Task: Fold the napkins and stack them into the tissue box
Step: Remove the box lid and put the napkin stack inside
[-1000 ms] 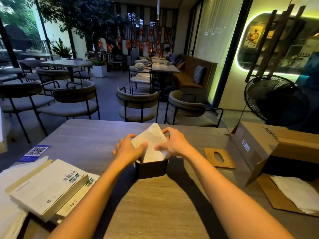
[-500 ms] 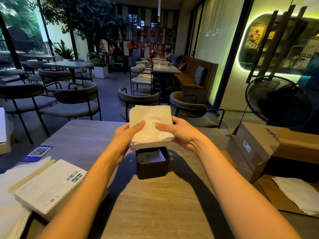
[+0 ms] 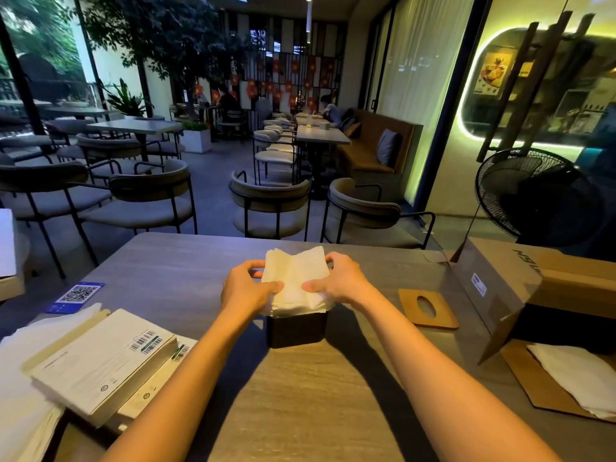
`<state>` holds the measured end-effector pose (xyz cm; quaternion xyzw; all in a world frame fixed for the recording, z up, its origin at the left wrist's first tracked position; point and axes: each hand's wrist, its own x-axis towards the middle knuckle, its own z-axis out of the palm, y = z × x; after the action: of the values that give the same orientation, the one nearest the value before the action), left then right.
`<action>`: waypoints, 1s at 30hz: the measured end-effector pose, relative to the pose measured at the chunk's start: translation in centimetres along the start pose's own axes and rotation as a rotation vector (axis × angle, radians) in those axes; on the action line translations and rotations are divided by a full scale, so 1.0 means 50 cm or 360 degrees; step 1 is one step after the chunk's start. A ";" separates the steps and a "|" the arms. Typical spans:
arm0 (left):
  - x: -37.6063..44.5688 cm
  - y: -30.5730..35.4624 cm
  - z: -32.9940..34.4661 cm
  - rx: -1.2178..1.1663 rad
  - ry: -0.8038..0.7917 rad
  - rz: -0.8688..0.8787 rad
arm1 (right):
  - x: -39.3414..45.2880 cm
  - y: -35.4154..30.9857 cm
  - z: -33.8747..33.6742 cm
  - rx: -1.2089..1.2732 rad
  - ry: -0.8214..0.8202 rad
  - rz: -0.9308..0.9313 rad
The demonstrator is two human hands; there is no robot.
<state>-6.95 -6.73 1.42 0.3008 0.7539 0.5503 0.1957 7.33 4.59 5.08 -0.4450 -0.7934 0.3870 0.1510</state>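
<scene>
Left foreground: flat white packets (image 3: 100, 358) with barcode labels, stacked and overlapping, on white sheets at the table's near-left corner.
Right foreground: a loose white napkin (image 3: 576, 371) on a brown cardboard flap, in front of an open cardboard box (image 3: 500, 285) lying on its side.
Table (image 3: 300, 411): grey wood-grain top — both forearms reach across it from the near edge.
Tissue box (image 3: 296, 328): small, dark, square, at table centre between the two arms; its top is covered by the napkins.
Napkins (image 3: 295, 278): a thick white stack sitting on the box's opening, wider than the box, far edge tilted up.
Left hand (image 3: 246, 288): grips the stack's left side, thumb on top, fingers curled round the far edge.
Right hand (image 3: 340, 281): grips the right side the same way.
Wooden lid (image 3: 428, 308): flat square with an oval slot, just right of the right wrist, clear of the box.
QR card (image 3: 78, 295): blue, at the table's left edge.
Beyond the table: empty chairs (image 3: 270, 208), a black fan (image 3: 530, 195) at right — further tables behind.
</scene>
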 end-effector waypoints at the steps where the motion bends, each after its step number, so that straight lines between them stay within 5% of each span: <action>1: 0.001 -0.001 0.002 0.0107 0.0026 0.0023 | 0.001 -0.003 0.003 -0.0066 0.0026 -0.0008; 10: -0.003 0.007 0.024 0.0991 0.0106 0.0218 | -0.007 -0.022 0.044 -0.0547 0.0096 -0.0103; 22: 0.027 -0.022 0.011 0.1023 0.0080 0.0157 | -0.014 -0.043 0.048 -0.0586 0.0217 -0.0126; 30: 0.034 -0.008 0.022 0.1116 0.0241 0.0421 | 0.011 -0.024 0.041 -0.0634 0.0357 -0.0136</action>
<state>-7.61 -4.89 0.75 0.4027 0.8634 0.3002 -0.0481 5.12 3.69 4.59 -0.4722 -0.8504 0.1641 0.1638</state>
